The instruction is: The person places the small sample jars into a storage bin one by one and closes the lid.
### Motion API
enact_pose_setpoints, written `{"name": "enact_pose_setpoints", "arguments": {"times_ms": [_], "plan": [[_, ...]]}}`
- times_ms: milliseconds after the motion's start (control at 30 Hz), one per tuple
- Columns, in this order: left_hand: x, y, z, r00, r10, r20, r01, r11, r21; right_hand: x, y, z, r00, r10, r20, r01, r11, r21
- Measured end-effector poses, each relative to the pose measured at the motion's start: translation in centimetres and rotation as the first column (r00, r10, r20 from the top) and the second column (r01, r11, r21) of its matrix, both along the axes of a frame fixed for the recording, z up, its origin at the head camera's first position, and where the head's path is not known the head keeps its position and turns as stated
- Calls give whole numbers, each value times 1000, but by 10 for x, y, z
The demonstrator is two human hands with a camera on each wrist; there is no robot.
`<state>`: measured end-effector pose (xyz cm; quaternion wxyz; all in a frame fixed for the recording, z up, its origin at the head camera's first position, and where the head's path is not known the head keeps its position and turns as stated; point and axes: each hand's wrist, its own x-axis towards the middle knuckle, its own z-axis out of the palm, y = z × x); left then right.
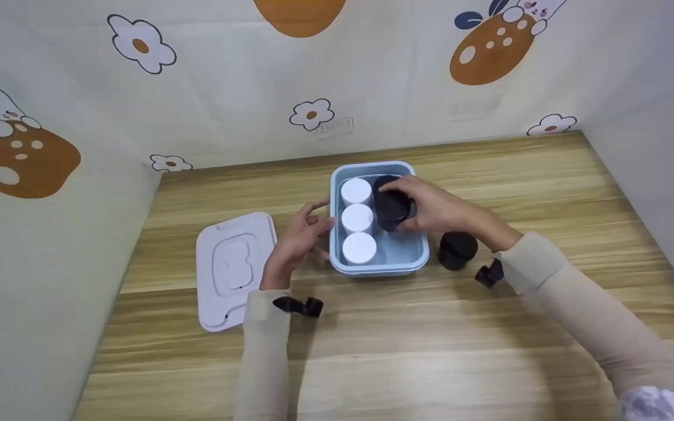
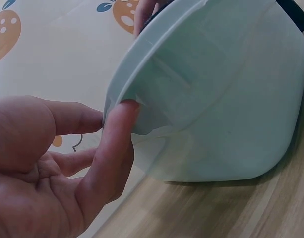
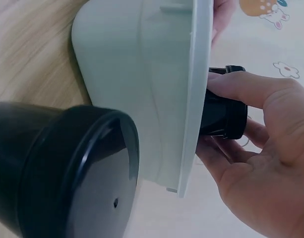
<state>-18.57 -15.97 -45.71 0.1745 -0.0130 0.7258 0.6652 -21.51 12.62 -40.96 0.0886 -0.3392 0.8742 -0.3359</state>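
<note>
A light blue plastic bin (image 1: pixel 381 270) stands on the table, open at the top. Three white-lidded jars (image 1: pixel 359 248) line up along its left side. My right hand (image 1: pixel 439 207) grips a black jar (image 1: pixel 394 209) from above in the right half of the bin. Behind that jar, another black one (image 1: pixel 384 182) is partly covered by the fingers. On the left, my left hand (image 1: pixel 301 237) pinches the bin's rim between thumb and finger; the left wrist view shows the fingertips at the lip (image 2: pixel 124 89). The lower part of the held jar is hidden behind the bin wall (image 3: pixel 147 89).
Right of the bin, a black jar (image 1: pixel 457 250) rests on the wooden table (image 1: pixel 395 351), close below the right forearm. A white lid (image 1: pixel 234 269) lies flat at the left, beside the left wrist. A patterned wall covering (image 1: pixel 226 105) rises behind the table.
</note>
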Motion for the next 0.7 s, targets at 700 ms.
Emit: {"name": "enact_pose_setpoints", "arguments": {"times_ms": [700], "plan": [[-2,-1,0,1000,-2,21,3,1000,-31,-10,-8,-11,995,17,-96,-7,994,106]]}}
